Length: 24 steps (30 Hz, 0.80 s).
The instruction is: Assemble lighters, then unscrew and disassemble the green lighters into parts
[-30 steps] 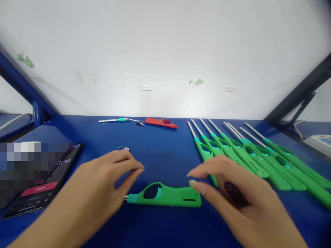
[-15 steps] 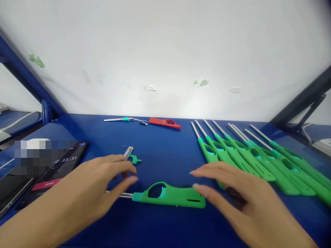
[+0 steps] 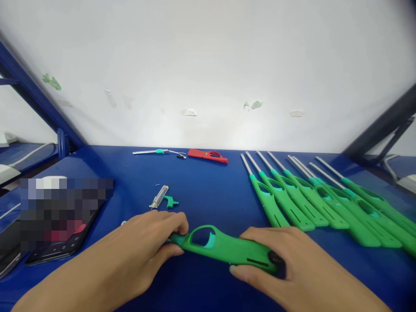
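Observation:
A green long-necked gas lighter (image 3: 232,249) is held just above the blue table, trigger loop on its upper side. My left hand (image 3: 146,242) pinches it at the turquoise neck and hides most of the metal tube. At the butt end my right hand (image 3: 289,264) grips the handle between thumb and fingers. A small dark piece (image 3: 276,259) shows between the right palm and the butt; its kind is unclear. Beyond my left hand lie a clear fuel tank (image 3: 159,197) and a turquoise trigger (image 3: 170,201).
Several green lighters (image 3: 271,206) lie side by side at the right. Near the wall are a red lighter casing (image 3: 208,155) and a metal tube (image 3: 146,152) with thin wires. Phones (image 3: 60,253), partly pixelated, lie at the left. A tiny metal pin (image 3: 157,185) sits behind the tank.
Both hands have closed on the lighter, which lay on the table between them. Its butt end now meets my right palm, and the clear tank shows more fully.

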Available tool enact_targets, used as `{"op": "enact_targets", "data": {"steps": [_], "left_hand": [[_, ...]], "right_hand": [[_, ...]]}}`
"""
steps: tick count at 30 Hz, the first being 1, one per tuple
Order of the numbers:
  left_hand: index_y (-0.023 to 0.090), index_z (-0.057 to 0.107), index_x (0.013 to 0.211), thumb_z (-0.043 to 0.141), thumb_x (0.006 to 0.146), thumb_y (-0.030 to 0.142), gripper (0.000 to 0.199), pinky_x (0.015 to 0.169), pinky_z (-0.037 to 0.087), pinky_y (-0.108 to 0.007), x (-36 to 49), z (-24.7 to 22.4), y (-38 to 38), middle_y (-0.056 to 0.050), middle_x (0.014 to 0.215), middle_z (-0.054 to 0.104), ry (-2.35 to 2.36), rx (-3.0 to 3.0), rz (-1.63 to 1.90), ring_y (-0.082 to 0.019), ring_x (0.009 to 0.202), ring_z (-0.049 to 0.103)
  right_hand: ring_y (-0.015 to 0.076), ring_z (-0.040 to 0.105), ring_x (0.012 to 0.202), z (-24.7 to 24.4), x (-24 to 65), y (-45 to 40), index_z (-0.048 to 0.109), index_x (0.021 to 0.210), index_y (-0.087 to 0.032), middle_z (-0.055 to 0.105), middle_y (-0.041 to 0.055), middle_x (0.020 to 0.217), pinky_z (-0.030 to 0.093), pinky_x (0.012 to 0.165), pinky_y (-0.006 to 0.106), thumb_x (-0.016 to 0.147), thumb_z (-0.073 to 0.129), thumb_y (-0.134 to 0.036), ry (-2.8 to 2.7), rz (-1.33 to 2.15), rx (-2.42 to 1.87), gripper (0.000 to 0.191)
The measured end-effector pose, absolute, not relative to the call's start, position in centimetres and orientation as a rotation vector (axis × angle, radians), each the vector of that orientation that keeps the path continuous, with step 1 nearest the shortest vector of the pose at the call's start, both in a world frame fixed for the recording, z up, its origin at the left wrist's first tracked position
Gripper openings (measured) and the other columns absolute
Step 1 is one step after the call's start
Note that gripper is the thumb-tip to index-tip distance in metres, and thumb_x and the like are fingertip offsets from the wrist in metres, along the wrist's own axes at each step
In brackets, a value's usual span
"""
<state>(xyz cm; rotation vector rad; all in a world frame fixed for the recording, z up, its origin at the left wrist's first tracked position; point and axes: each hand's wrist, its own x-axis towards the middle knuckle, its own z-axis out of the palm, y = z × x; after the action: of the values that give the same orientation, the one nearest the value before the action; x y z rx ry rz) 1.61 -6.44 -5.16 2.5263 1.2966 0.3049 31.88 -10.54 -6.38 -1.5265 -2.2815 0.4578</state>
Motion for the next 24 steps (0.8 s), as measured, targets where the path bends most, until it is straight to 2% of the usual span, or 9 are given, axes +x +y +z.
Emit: {"op": "enact_targets", "data": {"steps": [3, 6, 10, 13, 14, 16, 18, 21, 24], "left_hand": [[0.037, 0.073, 0.122, 0.063, 0.110, 0.031, 0.017, 0.094, 0.054, -0.028, 2.2, -4.5, -6.7, 0.005, 0.124, 0.076, 1.163, 2.573, 0.315, -0.020, 0.114, 0.072], [0.033, 0.073, 0.120, 0.052, 0.116, 0.040, 0.023, 0.085, 0.055, -0.027, 3.2, -4.2, -7.3, 0.001, 0.118, 0.077, 1.051, 2.647, 0.392, -0.019, 0.102, 0.074], [0.029, 0.071, 0.105, 0.042, 0.119, 0.042, 0.035, 0.073, 0.052, -0.027, 4.1, -3.7, -7.7, 0.001, 0.116, 0.080, 1.040, 2.666, 0.398, -0.018, 0.091, 0.075], [0.028, 0.071, 0.098, 0.036, 0.119, 0.040, 0.042, 0.070, 0.051, -0.027, 4.0, -3.2, -7.4, 0.002, 0.105, 0.081, 1.044, 2.602, 0.347, -0.017, 0.086, 0.075], [0.028, 0.071, 0.098, 0.035, 0.119, 0.040, 0.044, 0.070, 0.051, -0.027, 3.9, -3.1, -7.2, 0.002, 0.101, 0.081, 1.044, 2.569, 0.330, -0.017, 0.085, 0.075], [0.029, 0.071, 0.097, 0.037, 0.118, 0.044, 0.043, 0.072, 0.051, -0.026, 3.5, -3.0, -7.0, 0.003, 0.100, 0.080, 1.068, 2.493, 0.294, -0.017, 0.089, 0.075], [0.031, 0.071, 0.101, 0.047, 0.115, 0.048, 0.032, 0.076, 0.051, -0.026, 3.1, -3.1, -6.9, 0.005, 0.104, 0.078, 1.146, 2.415, 0.254, -0.017, 0.095, 0.074], [0.035, 0.069, 0.107, 0.062, 0.108, 0.045, 0.012, 0.079, 0.049, -0.026, 2.8, -3.5, -7.2, 0.008, 0.105, 0.075, 1.259, 2.322, 0.185, -0.016, 0.095, 0.070], [0.036, 0.067, 0.106, 0.063, 0.108, 0.040, 0.006, 0.079, 0.047, -0.027, 2.8, -3.9, -7.5, 0.009, 0.105, 0.071, 1.291, 2.284, 0.151, -0.016, 0.093, 0.067]], "right_hand": [[0.0236, 0.083, 0.084, -6.5, 33.9, -11.3, 0.083, 0.109, -0.036, 0.086, -0.0016, 0.099, 0.066, 0.061, 0.027, 0.095, 0.072, -0.067, -2.126, 0.303, -1.543, 0.035], [0.0252, 0.084, 0.100, -7.4, 35.8, -11.8, 0.082, 0.120, -0.038, 0.085, -0.0009, 0.115, 0.067, 0.059, 0.022, 0.094, 0.071, -0.070, -1.964, 0.203, -1.629, 0.043], [0.0246, 0.085, 0.097, -7.3, 36.7, -11.3, 0.085, 0.113, -0.042, 0.087, -0.0054, 0.111, 0.068, 0.061, 0.021, 0.089, 0.081, -0.063, -2.030, 0.107, -1.543, 0.032], [0.0211, 0.086, 0.088, -6.2, 36.5, -10.8, 0.084, 0.111, -0.043, 0.087, -0.0086, 0.107, 0.069, 0.068, 0.020, 0.097, 0.077, -0.047, -2.120, 0.128, -1.422, 0.017], [0.0203, 0.086, 0.088, -6.0, 36.5, -10.9, 0.084, 0.114, -0.043, 0.086, -0.0089, 0.109, 0.070, 0.073, 0.021, 0.100, 0.072, -0.041, -2.125, 0.122, -1.402, 0.018], [0.0202, 0.086, 0.093, -5.7, 36.5, -11.3, 0.081, 0.122, -0.045, 0.085, -0.0090, 0.117, 0.070, 0.083, 0.024, 0.104, 0.062, -0.031, -2.133, 0.077, -1.375, 0.030], [0.0205, 0.085, 0.099, -5.9, 36.7, -11.8, 0.078, 0.129, -0.046, 0.084, -0.0094, 0.122, 0.069, 0.089, 0.025, 0.105, 0.060, -0.030, -2.163, 0.040, -1.378, 0.034], [0.0197, 0.085, 0.099, -6.5, 36.8, -12.2, 0.076, 0.131, -0.044, 0.085, -0.0086, 0.121, 0.070, 0.084, 0.024, 0.105, 0.064, -0.038, -2.264, 0.087, -1.392, 0.029], [0.0217, 0.085, 0.097, -7.0, 36.2, -11.9, 0.073, 0.135, -0.041, 0.085, -0.0058, 0.121, 0.071, 0.073, 0.026, 0.104, 0.067, -0.040, -2.347, 0.093, -1.366, 0.031]]}}
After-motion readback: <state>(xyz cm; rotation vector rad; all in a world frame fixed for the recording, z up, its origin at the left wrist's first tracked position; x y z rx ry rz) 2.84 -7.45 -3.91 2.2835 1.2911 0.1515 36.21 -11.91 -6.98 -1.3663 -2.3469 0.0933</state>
